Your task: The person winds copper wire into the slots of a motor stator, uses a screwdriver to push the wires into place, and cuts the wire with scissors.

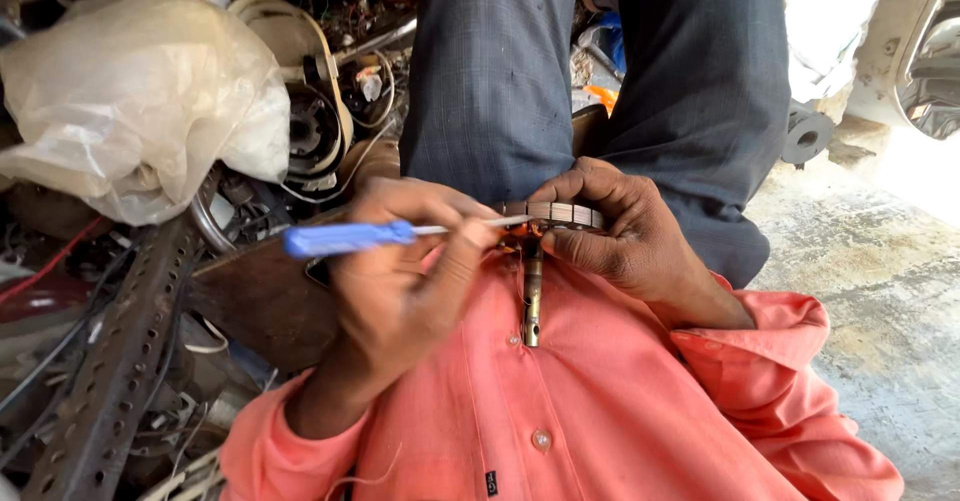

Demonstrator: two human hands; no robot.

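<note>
Motor rotor (548,223), a laminated disc of stacked plates on a steel shaft (532,301), sits at the centre of the head view, held against the person's chest above the salmon-pink shirt (600,401), with the shaft pointing toward the wearer. Right hand (620,231) is closed around the rim of the disc, fingers curled over its far edge and thumb beneath. Left hand (400,261) is closed on a blue-handled screwdriver (345,238), gripped much like a pen, its thin blade touching the near edge of the disc where orange-brown windings show. Grey trousered knees (600,71) rise behind; to the left lie a perforated steel angle (120,361), a cloudy plastic bag (130,91) and a heap of wire and motor scrap (320,131). Judged risk: the blade works close beside the right thumb and fingers, so a slip off the hard laminations could drive it into that hand or toward the chest; prying pressure could also nick the winding or twist the rotor out of the one-handed hold.
</note>
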